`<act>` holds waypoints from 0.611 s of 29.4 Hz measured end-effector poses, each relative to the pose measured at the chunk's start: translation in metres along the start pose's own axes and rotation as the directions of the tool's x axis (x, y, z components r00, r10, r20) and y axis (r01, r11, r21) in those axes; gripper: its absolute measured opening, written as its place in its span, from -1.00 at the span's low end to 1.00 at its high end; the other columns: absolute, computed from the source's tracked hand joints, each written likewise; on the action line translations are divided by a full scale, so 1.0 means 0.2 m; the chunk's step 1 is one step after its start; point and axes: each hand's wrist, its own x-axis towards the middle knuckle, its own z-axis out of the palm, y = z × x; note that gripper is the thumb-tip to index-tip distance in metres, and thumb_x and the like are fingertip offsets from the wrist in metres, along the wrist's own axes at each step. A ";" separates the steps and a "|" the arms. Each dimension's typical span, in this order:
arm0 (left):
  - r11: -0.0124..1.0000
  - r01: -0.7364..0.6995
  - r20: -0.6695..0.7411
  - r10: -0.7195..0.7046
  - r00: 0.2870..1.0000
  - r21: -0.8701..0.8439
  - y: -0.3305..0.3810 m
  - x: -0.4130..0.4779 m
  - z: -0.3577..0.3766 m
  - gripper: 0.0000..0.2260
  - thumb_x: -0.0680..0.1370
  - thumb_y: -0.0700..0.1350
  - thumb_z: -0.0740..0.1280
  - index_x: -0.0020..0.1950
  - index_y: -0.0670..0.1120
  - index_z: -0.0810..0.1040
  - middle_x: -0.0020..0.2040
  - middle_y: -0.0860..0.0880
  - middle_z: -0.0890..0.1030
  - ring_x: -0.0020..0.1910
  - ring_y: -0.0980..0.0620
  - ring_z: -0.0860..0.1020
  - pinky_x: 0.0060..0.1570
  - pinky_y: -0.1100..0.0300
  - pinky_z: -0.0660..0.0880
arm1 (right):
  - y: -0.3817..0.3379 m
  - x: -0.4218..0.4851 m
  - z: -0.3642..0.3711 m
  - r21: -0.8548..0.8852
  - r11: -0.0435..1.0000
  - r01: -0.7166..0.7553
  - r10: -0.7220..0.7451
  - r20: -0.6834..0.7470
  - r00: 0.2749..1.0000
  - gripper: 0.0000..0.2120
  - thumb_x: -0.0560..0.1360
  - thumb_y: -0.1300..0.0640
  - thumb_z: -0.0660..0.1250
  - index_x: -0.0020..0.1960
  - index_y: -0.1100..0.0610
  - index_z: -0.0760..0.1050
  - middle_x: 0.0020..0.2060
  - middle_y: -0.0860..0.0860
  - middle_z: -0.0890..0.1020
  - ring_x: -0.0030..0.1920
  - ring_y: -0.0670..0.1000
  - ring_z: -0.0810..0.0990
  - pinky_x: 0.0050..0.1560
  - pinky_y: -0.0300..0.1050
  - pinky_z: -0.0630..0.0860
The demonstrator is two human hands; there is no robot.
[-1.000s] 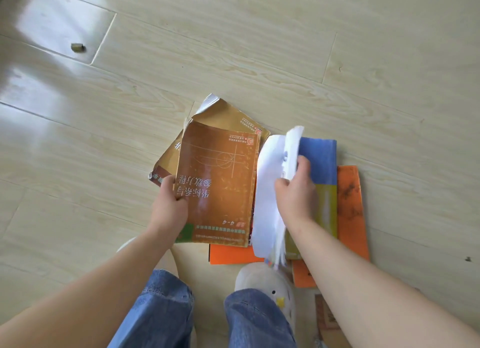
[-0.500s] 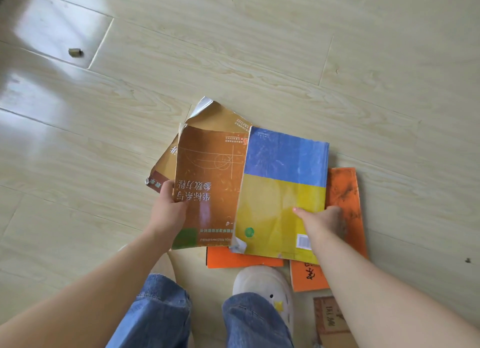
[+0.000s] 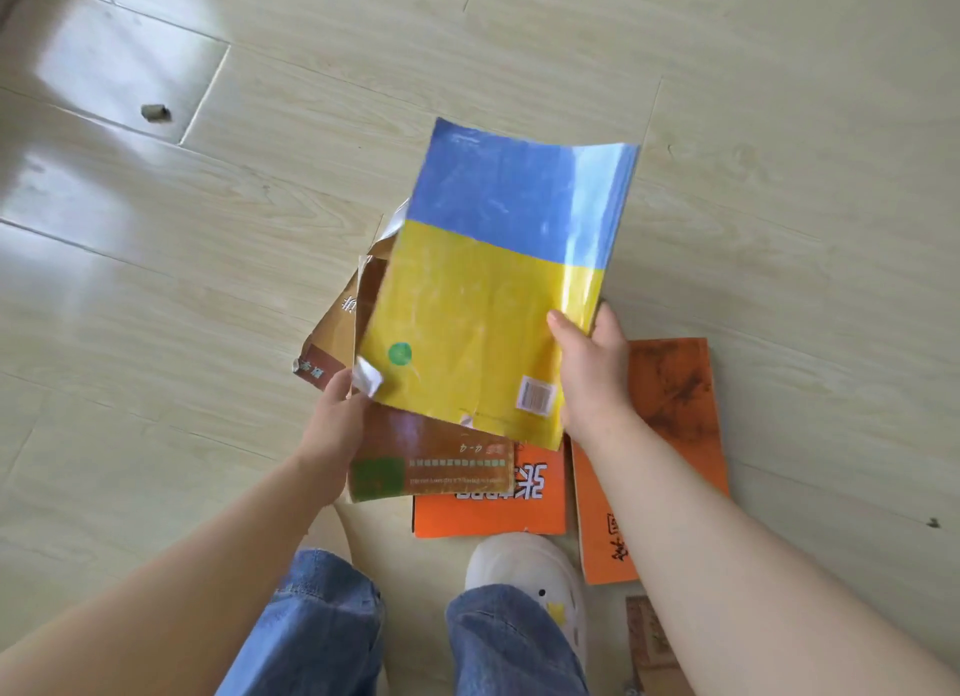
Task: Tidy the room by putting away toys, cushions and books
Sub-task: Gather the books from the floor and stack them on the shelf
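On the pale wooden floor (image 3: 156, 331), far at the left, lies a small dark scrap (image 3: 155, 113). The left hand (image 3: 332, 425) grips the left edge of the brown books (image 3: 431, 456). Over them is the blue and yellow book (image 3: 493, 279), with its barcode side up. The right hand (image 3: 592, 373) pinches its right edge, thumb on the cover and fingers behind. Lower down, an orange book (image 3: 488, 508) and a second orange book (image 3: 670, 409) lie flat on the floor, near a white shoe (image 3: 524, 570).
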 end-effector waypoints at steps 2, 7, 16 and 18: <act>0.971 0.107 0.091 -0.090 0.992 -0.211 0.01 0.00 -0.02 -0.65 0.68 -0.03 -0.01 0.10 -0.18 0.50 -0.44 0.03 0.63 -0.53 0.17 0.58 -0.53 0.36 0.47 | 0.03 0.03 0.02 -0.006 0.994 -0.108 0.107 0.145 0.984 -0.86 0.51 0.31 0.28 -0.07 0.09 0.49 -0.12 0.01 0.61 -0.05 0.02 0.56 0.08 -0.07 0.48; 0.940 0.262 0.243 -0.208 0.948 -0.217 0.04 -0.01 -0.06 -0.40 0.53 0.34 0.01 0.24 -0.08 0.50 0.02 -0.13 0.63 -0.06 -0.10 0.60 -0.16 0.02 0.53 | 0.24 -0.02 0.01 -0.541 0.835 -0.100 0.273 0.249 0.929 -0.72 0.52 0.19 0.26 0.22 0.20 0.43 0.14 0.17 0.56 0.14 0.17 0.54 0.14 0.00 0.47; 0.945 -0.134 -0.147 0.184 0.972 0.298 0.04 0.05 -0.08 -0.82 0.47 -0.33 0.26 -0.01 -0.09 0.45 -0.17 -0.10 0.53 -0.24 -0.10 0.51 -0.44 0.19 0.47 | 0.34 -0.13 -0.05 -0.695 0.695 -0.184 0.260 0.003 0.966 -0.53 0.55 0.18 0.21 0.44 0.17 0.25 0.34 0.19 0.35 0.36 0.15 0.31 0.30 -0.08 0.24; 0.915 -0.154 -0.184 0.235 0.954 0.372 0.03 0.07 -0.12 -0.81 0.46 -0.32 0.25 0.02 -0.10 0.45 -0.22 -0.07 0.52 -0.24 -0.11 0.50 -0.37 0.14 0.46 | 0.35 -0.14 -0.02 -0.650 0.734 -0.196 0.288 0.036 0.957 -0.48 0.51 0.17 0.26 0.44 0.21 0.23 0.33 0.16 0.37 0.34 0.14 0.35 0.32 -0.06 0.27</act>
